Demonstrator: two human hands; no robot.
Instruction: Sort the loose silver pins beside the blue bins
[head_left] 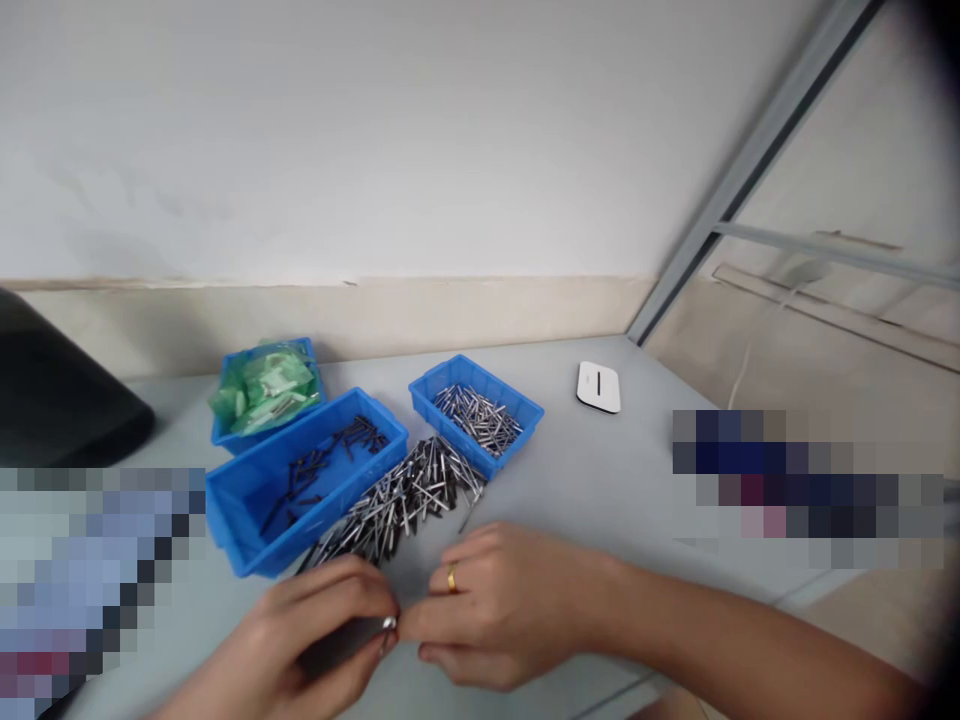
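My left hand (315, 630) and my right hand (502, 600) meet at the near edge of the table, fingertips pinched together on a small silver metal pin (388, 625). My left hand also seems to hold a dark part under its fingers. The right hand wears a gold ring. Just beyond the hands lies a loose heap of silver pins (405, 495) on the grey table (600, 480).
A long blue tray (247, 545) holds dark pins. A small blue tray (525, 412) holds silver pins. Another blue tray (225, 435) at the back carries green plastic bags. A white device (598, 387) lies to the right, a black object (60, 400) at far left.
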